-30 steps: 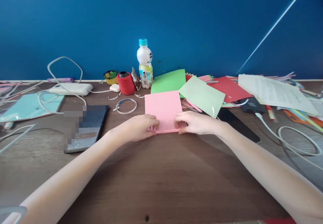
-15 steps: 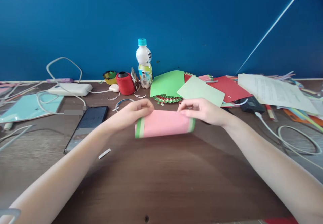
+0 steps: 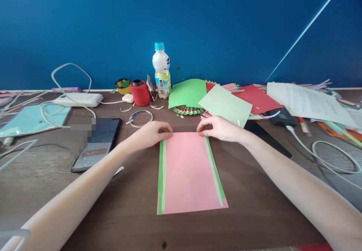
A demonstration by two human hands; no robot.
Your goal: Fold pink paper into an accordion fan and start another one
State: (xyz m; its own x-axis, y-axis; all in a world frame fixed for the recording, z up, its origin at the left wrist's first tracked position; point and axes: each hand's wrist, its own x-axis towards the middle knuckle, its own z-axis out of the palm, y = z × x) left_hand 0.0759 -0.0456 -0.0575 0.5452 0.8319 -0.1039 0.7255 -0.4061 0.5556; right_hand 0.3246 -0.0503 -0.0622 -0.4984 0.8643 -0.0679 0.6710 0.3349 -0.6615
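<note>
A pink sheet of paper (image 3: 189,172) lies before me on the dark brown table, its long axis running toward me. Green and pale green strips border its left and right sides, and bare pink shows at the bottom right corner. My left hand (image 3: 154,132) pinches the far left corner between thumb and fingers. At the far right corner, my right hand (image 3: 219,128) grips the same edge in a pinch. Behind my hands sit a pale green sheet (image 3: 226,104) and a green sheet (image 3: 188,94), the latter on top of red-and-green pleated paper (image 3: 188,110).
A phone (image 3: 97,143) lies left of my left forearm. Along the blue wall stand a bottle (image 3: 161,72) and a red roll (image 3: 140,93). White cables, a white power strip (image 3: 78,100), a red sheet (image 3: 259,99) and a printed page (image 3: 305,102) line the back and sides.
The pink sheet, previously held up and seen as a short, blurred band, now lies spread out toward me. Both hands still pinch its far corners, slightly lower in view.
</note>
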